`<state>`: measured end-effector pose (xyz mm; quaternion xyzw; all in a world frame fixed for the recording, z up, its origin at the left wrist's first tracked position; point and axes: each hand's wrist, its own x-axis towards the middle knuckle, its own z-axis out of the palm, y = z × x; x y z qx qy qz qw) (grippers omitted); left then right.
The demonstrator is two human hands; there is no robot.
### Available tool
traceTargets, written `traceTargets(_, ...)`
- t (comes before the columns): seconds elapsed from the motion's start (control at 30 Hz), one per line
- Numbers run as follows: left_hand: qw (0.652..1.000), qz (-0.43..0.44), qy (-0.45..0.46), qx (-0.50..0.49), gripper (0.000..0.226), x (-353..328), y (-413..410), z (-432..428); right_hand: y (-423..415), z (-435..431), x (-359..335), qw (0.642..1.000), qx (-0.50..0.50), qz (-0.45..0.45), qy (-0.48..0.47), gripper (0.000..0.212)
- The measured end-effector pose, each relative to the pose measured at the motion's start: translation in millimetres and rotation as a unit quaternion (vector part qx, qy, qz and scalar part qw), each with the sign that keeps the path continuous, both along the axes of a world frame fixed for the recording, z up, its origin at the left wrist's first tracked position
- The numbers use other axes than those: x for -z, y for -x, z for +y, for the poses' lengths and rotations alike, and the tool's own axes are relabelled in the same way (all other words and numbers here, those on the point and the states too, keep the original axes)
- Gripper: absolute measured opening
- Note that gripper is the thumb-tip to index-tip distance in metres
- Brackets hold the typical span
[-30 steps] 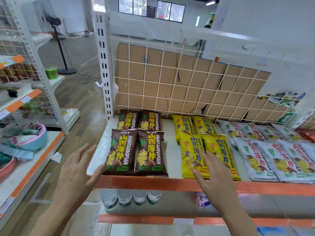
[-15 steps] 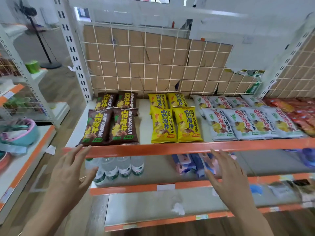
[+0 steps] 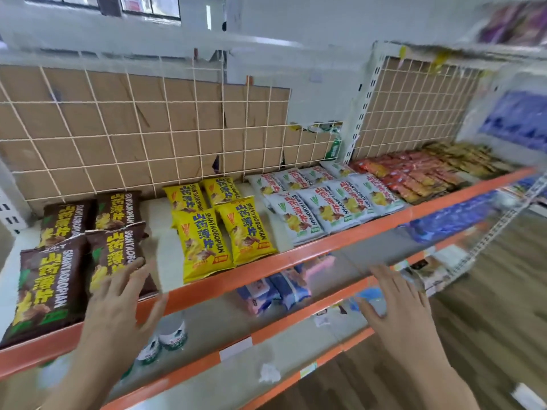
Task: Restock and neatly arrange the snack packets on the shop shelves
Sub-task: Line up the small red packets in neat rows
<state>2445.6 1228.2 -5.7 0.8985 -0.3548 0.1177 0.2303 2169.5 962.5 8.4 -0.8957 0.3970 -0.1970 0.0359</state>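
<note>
Snack packets lie flat in rows on the orange-edged shelf [image 3: 310, 252]: brown packets [image 3: 50, 279] at the left, yellow packets [image 3: 219, 232] in the middle, pale grey packets [image 3: 322, 204] right of them, then red packets [image 3: 414, 176] further right. My left hand [image 3: 118, 309] hovers with spread fingers in front of the brown packets' lower corner, holding nothing. My right hand [image 3: 396, 309] is spread and empty below the shelf edge, in front of the lower shelves.
A wire grid backed with cardboard [image 3: 142, 125] closes the shelf's rear. Lower shelves hold water bottles [image 3: 171, 332] and blue-pink packs [image 3: 272, 288]. A crumpled paper scrap [image 3: 269, 372] lies on the bottom shelf. Wooden floor [image 3: 503, 291] is at the right.
The view has swung right and tilted, bringing red packets and a second grid panel into sight. Both hands stay spread and empty; the left one now overlaps the brown packets.
</note>
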Motion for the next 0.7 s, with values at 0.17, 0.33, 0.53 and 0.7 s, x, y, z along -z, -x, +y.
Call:
traceTargets(0.17,0.998,-0.006,0.006,0.061,0.062,-4,0,-43,28,-10,0,0.998,0.055,-0.032,0.012,0.051)
traceTargets(0.33,0.995,-0.009,0.003,0.097,0.061,-5,12,-87,58,-38,1,0.995,0.094,-0.047,-0.002,0.055)
traceTargets(0.53,0.994,-0.01,-0.005,0.111,0.062,-8,44,-164,95,-108,-5,0.99,0.123,-0.059,-0.026,0.055)
traceTargets(0.7,0.993,-0.021,-0.019,0.118,0.054,-12,86,-246,136,-180,-7,0.989,0.126,-0.072,-0.009,0.052)
